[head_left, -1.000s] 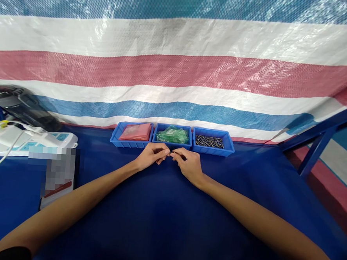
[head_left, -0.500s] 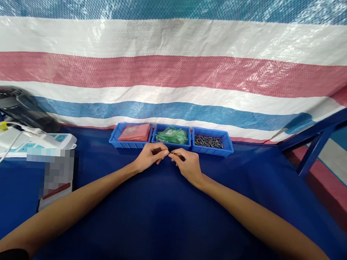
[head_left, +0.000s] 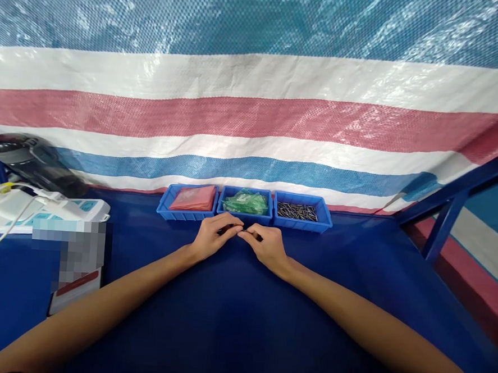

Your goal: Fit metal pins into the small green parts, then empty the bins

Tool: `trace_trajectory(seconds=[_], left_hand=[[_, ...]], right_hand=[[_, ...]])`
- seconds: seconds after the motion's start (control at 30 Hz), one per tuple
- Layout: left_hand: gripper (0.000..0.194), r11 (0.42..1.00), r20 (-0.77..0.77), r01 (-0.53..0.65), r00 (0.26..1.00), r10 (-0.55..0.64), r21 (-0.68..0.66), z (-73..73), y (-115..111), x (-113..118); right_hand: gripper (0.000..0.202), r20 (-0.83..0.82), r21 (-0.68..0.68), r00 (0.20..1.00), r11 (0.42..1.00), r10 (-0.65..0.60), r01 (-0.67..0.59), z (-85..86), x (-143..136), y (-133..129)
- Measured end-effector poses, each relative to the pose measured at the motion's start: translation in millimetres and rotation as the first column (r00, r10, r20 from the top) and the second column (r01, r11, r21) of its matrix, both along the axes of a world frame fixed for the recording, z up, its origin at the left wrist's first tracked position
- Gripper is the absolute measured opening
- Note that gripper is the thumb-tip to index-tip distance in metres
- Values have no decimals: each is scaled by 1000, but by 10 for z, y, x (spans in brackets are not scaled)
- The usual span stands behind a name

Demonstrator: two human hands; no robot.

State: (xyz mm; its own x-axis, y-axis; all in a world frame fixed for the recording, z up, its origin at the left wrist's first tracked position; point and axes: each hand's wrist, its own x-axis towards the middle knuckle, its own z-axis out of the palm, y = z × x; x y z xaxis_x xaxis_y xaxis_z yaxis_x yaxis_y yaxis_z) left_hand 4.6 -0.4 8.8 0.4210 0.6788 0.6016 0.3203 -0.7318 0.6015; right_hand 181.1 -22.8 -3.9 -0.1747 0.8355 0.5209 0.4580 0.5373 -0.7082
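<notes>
My left hand (head_left: 213,236) and my right hand (head_left: 267,245) meet at the fingertips in the middle, just in front of the bins. Both are closed in a pinch. Between the fingertips a tiny dark piece (head_left: 244,230) shows, mostly covered; its kind cannot be made out. Directly behind the hands stands a blue bin (head_left: 244,216) of green plastic bags (head_left: 246,201). The bin on its left has pink-red plastic bags (head_left: 193,198) in it. In the right-hand bin (head_left: 303,224) lie many dark metal screws (head_left: 297,211).
At the left are a white power strip (head_left: 93,208) with cables, a dark bottle (head_left: 39,162) lying on its side, and a partly blurred flat object (head_left: 76,292). A striped tarp (head_left: 253,119) hangs behind the blue table (head_left: 240,332). A blue metal frame (head_left: 449,215) borders the right.
The view has tilted up slightly, so the bins and hands appear lower. My hands stay together at the fingertips; the left fingers now reach a little further over the right fingertips.
</notes>
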Motion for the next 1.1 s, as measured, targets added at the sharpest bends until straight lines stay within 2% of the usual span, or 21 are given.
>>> trace_trajectory(seconds=[0.2, 0.4, 0.7, 1.1], left_hand=[[20, 996, -17, -11, 1000, 9, -91, -7, 8, 4], [22, 978, 6, -21, 1000, 23, -208, -13, 22, 8], [14, 998, 12, -64, 998, 64, 0, -30, 16, -4], [14, 996, 37, -88, 996, 87, 33, -40, 12, 13]], right_hand=[[32, -39, 18, 999, 1000, -24, 25, -2, 13, 4], [23, -62, -20, 998, 1000, -20, 18, 60, 30, -19], [15, -134, -49, 991, 999, -18, 11, 39, 23, -21], [14, -169, -64, 985, 998, -32, 21, 43, 23, -24]])
